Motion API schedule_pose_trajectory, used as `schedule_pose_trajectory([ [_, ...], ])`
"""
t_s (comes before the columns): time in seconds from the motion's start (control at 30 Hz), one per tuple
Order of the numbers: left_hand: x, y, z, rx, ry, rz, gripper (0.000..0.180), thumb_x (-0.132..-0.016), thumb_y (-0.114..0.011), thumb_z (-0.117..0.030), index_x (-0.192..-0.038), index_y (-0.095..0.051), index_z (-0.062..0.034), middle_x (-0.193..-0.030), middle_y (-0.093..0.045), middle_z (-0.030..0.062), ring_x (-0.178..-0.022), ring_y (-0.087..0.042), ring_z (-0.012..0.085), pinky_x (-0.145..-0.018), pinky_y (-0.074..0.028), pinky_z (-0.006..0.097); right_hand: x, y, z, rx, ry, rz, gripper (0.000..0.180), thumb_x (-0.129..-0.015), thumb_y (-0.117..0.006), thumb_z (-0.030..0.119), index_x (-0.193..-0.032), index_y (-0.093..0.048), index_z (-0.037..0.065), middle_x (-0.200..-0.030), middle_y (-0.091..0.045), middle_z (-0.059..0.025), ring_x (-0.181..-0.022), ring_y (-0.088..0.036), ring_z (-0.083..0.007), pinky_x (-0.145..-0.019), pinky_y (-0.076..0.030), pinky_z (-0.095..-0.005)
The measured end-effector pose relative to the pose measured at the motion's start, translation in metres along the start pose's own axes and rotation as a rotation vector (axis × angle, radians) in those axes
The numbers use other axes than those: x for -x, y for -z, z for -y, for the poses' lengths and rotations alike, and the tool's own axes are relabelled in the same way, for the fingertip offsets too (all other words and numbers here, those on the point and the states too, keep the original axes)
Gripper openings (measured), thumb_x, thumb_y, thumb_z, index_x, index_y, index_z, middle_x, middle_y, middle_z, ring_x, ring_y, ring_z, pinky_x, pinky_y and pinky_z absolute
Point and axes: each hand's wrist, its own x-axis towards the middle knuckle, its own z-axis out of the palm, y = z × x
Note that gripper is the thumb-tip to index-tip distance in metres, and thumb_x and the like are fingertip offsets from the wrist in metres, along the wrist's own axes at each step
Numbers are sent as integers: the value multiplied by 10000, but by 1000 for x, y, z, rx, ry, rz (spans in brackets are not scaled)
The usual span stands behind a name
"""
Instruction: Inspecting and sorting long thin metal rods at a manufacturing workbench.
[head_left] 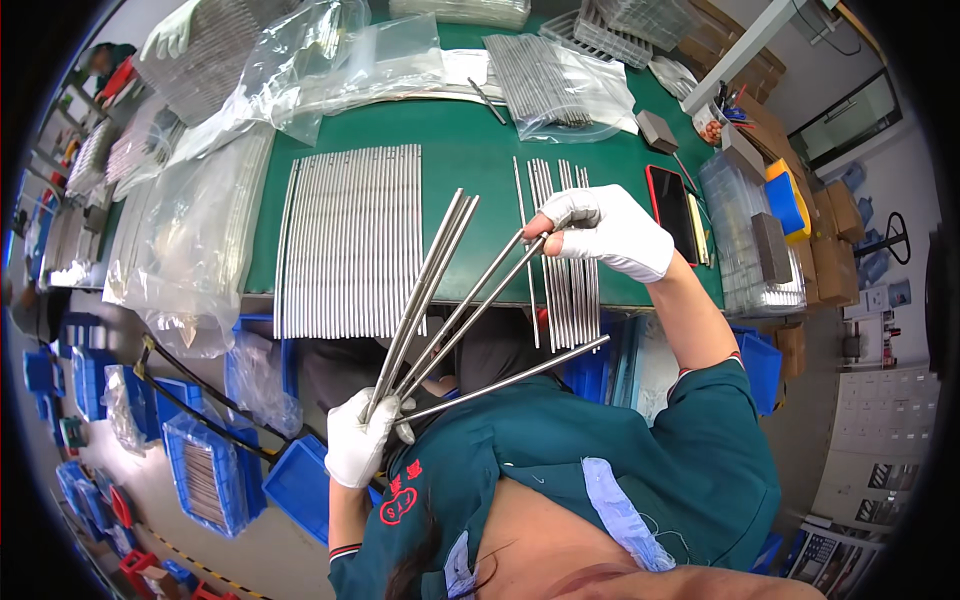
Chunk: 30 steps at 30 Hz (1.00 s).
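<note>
Near my body, my left hand (360,438), in a white glove, is closed around the lower ends of several thin metal rods (422,295). They fan out from its grip. My right hand (608,232) wears a white glove with bare thumb and index fingertips. It pinches the upper ends of two of those rods, held apart from the rest. One more rod (510,377) slants low to the right. On the green table (490,145) lies a wide, even row of rods (350,240). A smaller, looser group of rods (572,305) lies under and beside my right hand.
Plastic-wrapped rods (545,85) lie at the back, with clear plastic bags (195,230) at the left. A phone (672,215) in a red case, grey blocks (657,132) and clear plastic boxes (735,215) stand right. Blue bins (205,470) sit on the floor.
</note>
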Motion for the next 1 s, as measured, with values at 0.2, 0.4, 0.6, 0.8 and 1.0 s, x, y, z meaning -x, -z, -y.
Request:
schedule_pose_trajectory([
  [0.2, 1, 2, 4, -21, -5, -7, 237, -864, -497, -159, -831, -600, 51, -552, -570, 56, -435, -488, 72, -414, -331, 190, -1, 2, 2, 206, 108, 102, 192, -711, -676, 103, -875, -642, 10, -827, -623, -59, -782, -570, -125, -708, -448, -248],
  [0.4, -1, 2, 4, -32, 41, -13, 186, -842, -531, -112, -809, -611, 52, -558, -587, 67, -497, -542, 95, -500, -428, 221, 0, 10, -1, 91, 151, -98, 186, -722, -674, 135, -881, -654, 39, -852, -621, -55, -800, -567, -114, -726, -447, -248],
  [0.6, 0, 0, 5, -12, -5, 31, 212, -862, -488, -123, -822, -594, 57, -570, -577, 66, -460, -522, 96, -448, -405, 218, -6, 0, 9, 240, 231, 53, 188, -672, -689, 63, -855, -658, 31, -957, -613, -88, -857, -570, -164, -755, -451, -274],
  [0.8, 0, 1, 2, -27, 10, 50, 223, -862, -487, -134, -815, -598, 53, -554, -577, 70, -464, -533, 105, -458, -417, 222, -6, 3, 5, 178, 162, 103, 194, -673, -691, 53, -859, -650, 14, -938, -618, -98, -853, -575, -153, -762, -453, -270],
  [1.0, -1, 1, 1, 5, -14, 126, 232, -863, -479, -137, -819, -597, 58, -551, -577, 74, -469, -539, 110, -459, -419, 224, -14, 4, 4, 90, 101, -69, 233, -755, -658, 181, -930, -647, 28, -838, -632, -37, -776, -565, -89, -708, -447, -216],
])
